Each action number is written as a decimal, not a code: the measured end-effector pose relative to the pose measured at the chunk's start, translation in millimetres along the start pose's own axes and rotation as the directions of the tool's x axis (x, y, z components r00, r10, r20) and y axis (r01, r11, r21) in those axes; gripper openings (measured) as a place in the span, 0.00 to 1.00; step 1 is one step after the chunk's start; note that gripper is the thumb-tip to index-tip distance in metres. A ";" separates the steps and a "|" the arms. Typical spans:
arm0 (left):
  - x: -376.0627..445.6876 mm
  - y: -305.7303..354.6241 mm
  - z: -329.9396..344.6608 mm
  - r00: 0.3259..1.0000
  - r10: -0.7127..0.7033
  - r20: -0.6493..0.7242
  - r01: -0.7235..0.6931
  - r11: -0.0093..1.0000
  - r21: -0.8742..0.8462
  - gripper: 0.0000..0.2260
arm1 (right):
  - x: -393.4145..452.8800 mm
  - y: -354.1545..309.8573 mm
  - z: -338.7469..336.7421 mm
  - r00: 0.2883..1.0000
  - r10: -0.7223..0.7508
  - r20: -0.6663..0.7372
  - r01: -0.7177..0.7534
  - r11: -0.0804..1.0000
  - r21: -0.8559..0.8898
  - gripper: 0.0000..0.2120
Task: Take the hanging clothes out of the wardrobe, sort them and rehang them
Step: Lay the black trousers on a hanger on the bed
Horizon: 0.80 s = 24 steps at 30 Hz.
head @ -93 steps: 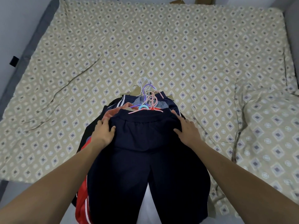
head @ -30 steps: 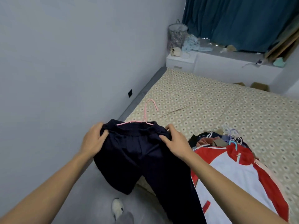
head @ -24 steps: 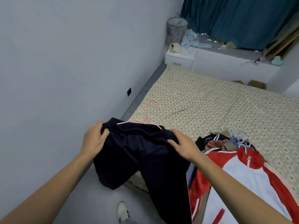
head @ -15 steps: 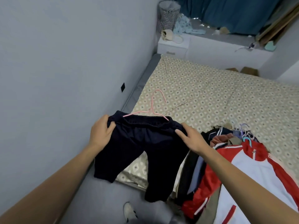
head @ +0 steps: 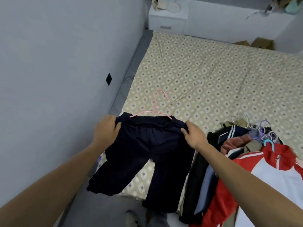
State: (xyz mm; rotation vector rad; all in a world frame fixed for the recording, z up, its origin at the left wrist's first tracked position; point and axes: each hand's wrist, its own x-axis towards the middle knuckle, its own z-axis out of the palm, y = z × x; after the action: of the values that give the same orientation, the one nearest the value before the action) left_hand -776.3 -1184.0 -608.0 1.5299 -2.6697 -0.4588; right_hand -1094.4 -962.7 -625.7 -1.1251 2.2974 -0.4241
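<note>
A pair of dark navy trousers (head: pixel 147 148) on a pink hanger (head: pixel 157 105) is spread over the near left corner of the bed, its legs hanging past the edge. My left hand (head: pixel 106 130) grips the left end of the waistband. The right end is gripped by my right hand (head: pixel 193 135). To the right lies a pile of hung clothes (head: pixel 229 145) with a red and white jacket (head: pixel 270 174) on top and a bunch of pale hangers (head: pixel 262 131) at its head.
The bed (head: pixel 213 71) has a beige diamond-patterned sheet and a grey frame along the grey wall (head: pixel 49 63) on the left. A white bedside cabinet (head: pixel 167 20) stands at the far end. Cardboard boxes (head: pixel 262 44) sit beyond the bed. My shoe (head: pixel 132 217) shows on the floor.
The trousers came off the pile, which now shows the red and white jacket on top. They have been carried left and lowered toward the bed corner.
</note>
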 end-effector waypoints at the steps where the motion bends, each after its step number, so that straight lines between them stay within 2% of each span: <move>1: 17.7 1.8 13.2 1.000 -0.006 0.021 0.005 0.999 0.034 0.11 | 19.7 8.4 7.8 1.000 0.012 0.008 -0.012 1.000 -0.012 0.08; 3: 53.0 6.2 40.0 0.998 -0.002 0.061 -0.002 0.998 0.057 0.12 | 58.3 25.5 24.0 0.999 0.031 0.011 -0.031 0.999 -0.020 0.08; 7: 115.0 11.3 90.6 0.990 -0.037 0.133 0.039 0.999 -0.013 0.11 | 122.0 53.2 51.9 0.995 0.096 0.026 -0.096 0.995 -0.006 0.09; 10: 145.6 10.8 121.6 0.982 -0.059 0.179 0.071 0.996 -0.060 0.12 | 154.1 71.8 71.3 0.991 0.125 0.053 -0.128 0.991 0.040 0.05; 12: 154.7 12.9 134.0 0.973 -0.066 0.222 0.082 0.995 -0.063 0.16 | 163.1 83.9 80.1 0.989 0.120 0.091 -0.122 0.992 0.023 0.15; 15: 150.7 23.7 138.3 0.964 -0.060 0.259 0.067 0.998 -0.019 0.19 | 156.6 94.6 82.6 0.984 0.133 0.117 -0.134 0.991 -0.002 0.24; 21: 104.9 55.9 102.3 0.963 0.047 0.265 -0.049 0.999 0.001 0.23 | 98.0 81.3 46.1 0.992 0.120 0.041 -0.121 0.993 0.000 0.25; 24: 76.9 85.9 72.2 0.963 0.143 0.227 -0.144 0.989 -0.011 0.24 | 52.3 67.7 21.9 0.996 0.090 -0.015 -0.090 0.996 -0.027 0.26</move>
State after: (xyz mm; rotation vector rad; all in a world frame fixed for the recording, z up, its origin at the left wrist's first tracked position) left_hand -900.5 -1191.4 -663.2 1.3459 -2.9286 -0.6557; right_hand -1150.2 -964.6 -694.1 -1.0298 2.3624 -0.3674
